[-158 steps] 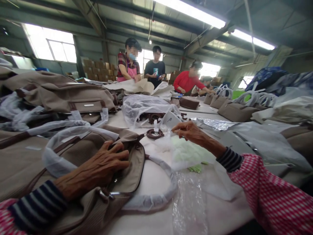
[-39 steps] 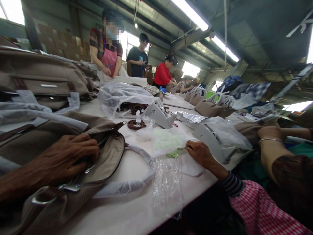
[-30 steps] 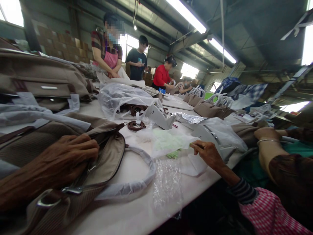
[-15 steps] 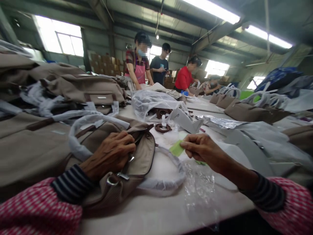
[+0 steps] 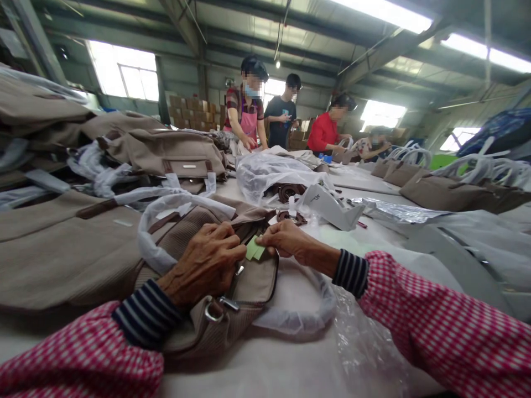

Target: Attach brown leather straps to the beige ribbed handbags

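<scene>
A taupe handbag [image 5: 255,276] lies on its side before me, its zipped top facing right. My left hand [image 5: 207,262] is closed on the bag's top edge by the zip; its fingertips are partly hidden. Between thumb and fingers, my right hand [image 5: 286,240] pinches green paper slips [image 5: 254,249] against the bag's opening, close to my left fingers. One wrapped handle [image 5: 151,243] loops up behind my left hand, and the other wrapped handle [image 5: 307,323] rests on the table to the right. A metal ring [image 5: 213,310] hangs at the bag's near end.
More taupe bags [image 5: 166,152] are piled at the left. Behind the handbag lie a plastic bag [image 5: 274,171], coiled brown straps [image 5: 290,216] and a grey card [image 5: 332,204]. Clear film [image 5: 365,342] covers the table's near right. Several people stand across the table.
My right hand has moved left from over the table, bringing the green paper slips to the bag's opening. My left hand stays on the bag. The view has shifted slightly.
</scene>
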### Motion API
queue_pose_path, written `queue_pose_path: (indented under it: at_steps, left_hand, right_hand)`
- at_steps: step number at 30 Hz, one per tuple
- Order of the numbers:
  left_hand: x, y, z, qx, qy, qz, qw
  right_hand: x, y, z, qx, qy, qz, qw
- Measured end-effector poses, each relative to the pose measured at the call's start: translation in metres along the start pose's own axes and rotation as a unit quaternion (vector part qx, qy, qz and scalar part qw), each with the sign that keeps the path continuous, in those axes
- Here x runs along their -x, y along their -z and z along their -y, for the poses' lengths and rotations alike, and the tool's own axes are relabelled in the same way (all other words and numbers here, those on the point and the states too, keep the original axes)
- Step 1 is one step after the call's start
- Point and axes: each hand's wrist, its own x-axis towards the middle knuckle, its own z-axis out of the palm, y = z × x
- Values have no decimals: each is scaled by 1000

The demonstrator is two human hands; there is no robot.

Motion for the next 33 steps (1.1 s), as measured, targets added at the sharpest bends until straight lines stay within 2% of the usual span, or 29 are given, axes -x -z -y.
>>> queue_pose_path:
  at_steps: [7, 11, 15, 18, 22, 28, 31, 33]
  left_hand:
    - [-2, -1, 1, -7, 11, 38, 999]
    - [-4, 4, 0, 2, -3, 40, 999]
    - [-6, -2, 2, 47, -41, 27, 998]
    - [-8, -7, 3, 67, -48, 42, 996]
    - [-10, -7, 1, 40, -16, 93, 995]
    - [-6, -8, 1, 27, 5, 95, 995]
    - [-5, -10, 0, 11, 16, 87, 996]
    - [-5, -10, -1, 12, 26, 90, 996]
  right_hand:
    - [-21, -12, -13, 64, 11, -3, 998]
    - [-18, -17, -8, 64, -2, -46, 997]
    - [-14, -25, -10, 54, -9, -93, 994]
    - [-15, -29, -13, 59, -4, -94, 994]
    - [-15, -28, -10, 68, 11, -72, 995]
    - [-5, -14, -9, 119, 29, -58, 991]
    - [3, 6, -9, 186, 74, -71, 977]
    - [5, 25, -7, 220, 112, -103, 964]
